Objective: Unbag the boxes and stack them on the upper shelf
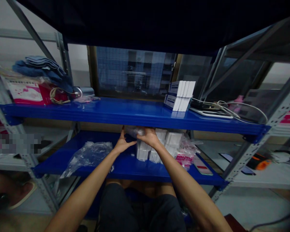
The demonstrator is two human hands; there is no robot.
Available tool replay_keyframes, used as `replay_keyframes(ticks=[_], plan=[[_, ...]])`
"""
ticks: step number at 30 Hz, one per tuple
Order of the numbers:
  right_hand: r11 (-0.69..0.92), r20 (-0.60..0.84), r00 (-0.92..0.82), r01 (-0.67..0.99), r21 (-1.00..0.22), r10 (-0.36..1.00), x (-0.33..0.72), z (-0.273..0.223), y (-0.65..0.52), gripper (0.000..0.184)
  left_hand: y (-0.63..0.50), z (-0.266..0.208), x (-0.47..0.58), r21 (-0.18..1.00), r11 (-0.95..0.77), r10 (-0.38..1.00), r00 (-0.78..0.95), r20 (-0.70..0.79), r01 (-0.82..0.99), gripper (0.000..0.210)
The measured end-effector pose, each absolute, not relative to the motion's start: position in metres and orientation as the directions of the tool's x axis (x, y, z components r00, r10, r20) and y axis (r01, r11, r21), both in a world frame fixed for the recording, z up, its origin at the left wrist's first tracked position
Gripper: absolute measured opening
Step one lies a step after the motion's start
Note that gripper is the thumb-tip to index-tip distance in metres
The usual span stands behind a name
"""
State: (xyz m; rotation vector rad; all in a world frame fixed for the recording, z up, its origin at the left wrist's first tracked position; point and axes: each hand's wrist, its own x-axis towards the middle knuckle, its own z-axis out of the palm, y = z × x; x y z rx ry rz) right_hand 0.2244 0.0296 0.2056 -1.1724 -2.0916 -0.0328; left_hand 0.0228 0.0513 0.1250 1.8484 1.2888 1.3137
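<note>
So your white boxes (pixel 143 153) are bunched up on the lower blue shelf (pixel 125 168), just under the front edge of the upper shelf (pixel 125 111). Your left hand (pixel 122 144) has its grip released, thumb and fingers spread, just left of the boxes. Your right hand (pixel 148 137) is at the top of their left end, but I can't tell if that grip's actually grasping anything. You've got crumpled clear plastic (pixel 91 156) off to the left, and a pink package (pixel 185 158) plus a phone (pixel 203 166) to the right of the boxes.
</note>
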Motion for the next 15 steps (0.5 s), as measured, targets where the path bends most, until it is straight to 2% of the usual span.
replay_keyframes(ticks=[3, 6, 8, 10, 15], plan=[[0.755, 0.621, -0.436, 0.451, -0.475, 0.651, 0.244, 0.204, 0.002, 0.043, 0.031, 0.136, 0.004, 0.743, -0.576, 0.815, 0.174, 0.552, 0.341, 0.131], [0.764, 0.554, -0.548, 0.292, -0.575, 0.626, 0.264, 0.188, -0.022, 0.045, 0.004, 0.134, -0.007, 0.671, -0.641, 0.763, 0.404, 0.504, 0.373, 0.102], [0.745, 0.483, -0.607, 0.299, -0.596, 0.630, 0.276, 0.167, -0.033, 0.044, -0.008, 0.122, -0.005, 0.605, -0.670, 0.738, 0.478, 0.477, 0.430, 0.088], [0.723, 0.427, -0.624, 0.354, -0.592, 0.655, 0.288, 0.141, -0.040, 0.044, -0.013, 0.103, 0.003, 0.548, -0.690, 0.722, 0.505, 0.473, 0.473, 0.087], [0.638, 0.387, -0.516, 0.520, -0.567, 0.764, 0.310, 0.088, -0.049, 0.059, -0.015, 0.062, 0.032, 0.519, -0.674, 0.737, 0.531, 0.419, 0.526, 0.085]])
